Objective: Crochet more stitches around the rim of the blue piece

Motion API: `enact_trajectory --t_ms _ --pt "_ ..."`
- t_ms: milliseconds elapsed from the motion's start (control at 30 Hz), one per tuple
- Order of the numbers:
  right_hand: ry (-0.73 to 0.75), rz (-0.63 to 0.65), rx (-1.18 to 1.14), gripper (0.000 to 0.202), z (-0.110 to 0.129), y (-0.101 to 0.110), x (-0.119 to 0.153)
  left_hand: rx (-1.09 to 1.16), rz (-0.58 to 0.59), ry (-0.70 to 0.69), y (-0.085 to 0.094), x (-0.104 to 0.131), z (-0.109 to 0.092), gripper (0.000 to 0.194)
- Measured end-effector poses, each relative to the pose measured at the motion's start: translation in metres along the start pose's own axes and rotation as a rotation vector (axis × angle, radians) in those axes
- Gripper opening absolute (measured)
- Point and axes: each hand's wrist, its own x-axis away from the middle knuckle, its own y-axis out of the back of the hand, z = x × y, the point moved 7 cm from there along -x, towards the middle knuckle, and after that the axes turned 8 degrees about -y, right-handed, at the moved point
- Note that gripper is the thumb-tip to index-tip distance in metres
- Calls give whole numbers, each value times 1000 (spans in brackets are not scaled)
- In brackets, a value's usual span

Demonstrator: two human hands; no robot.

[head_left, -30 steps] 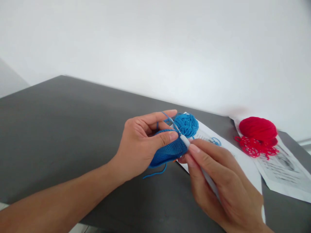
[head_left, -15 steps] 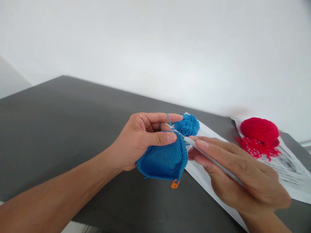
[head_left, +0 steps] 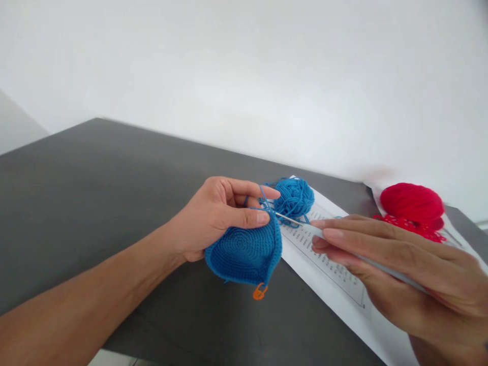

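Note:
Between thumb and fingers, my left hand (head_left: 219, 213) grips a round, cupped piece of blue crochet (head_left: 244, 249) by its upper edge. Blue yarn (head_left: 264, 193) passes over the index finger, which reaches out to the right. From the lower rim of the piece hangs an orange stitch marker (head_left: 260, 292). My right hand (head_left: 404, 264) is closed around the pale handle of a crochet hook (head_left: 292, 220), holding it like a pencil. The metal tip of the hook meets the top edge of the crochet close to my left thumb.
Behind the hands, a blue ball of yarn (head_left: 294, 197) lies on a printed sheet (head_left: 324, 259). Farther right, a red ball of yarn (head_left: 412, 203) rests on another paper, partly behind my right hand. The dark grey table (head_left: 114, 183) meets a white wall.
My right hand has drawn the hook back to the right, so more of its metal shaft shows. My left hand and the crochet piece have shifted slightly left.

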Motion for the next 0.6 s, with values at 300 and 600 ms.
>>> enact_trajectory --t_ms 300,600 --pt "-9 24 33 34 -3 6 3 -145 57 5 1 -1 0 32" --pt "-105 -66 8 34 -4 8 5 -152 106 -6 -1 -3 -3 26"
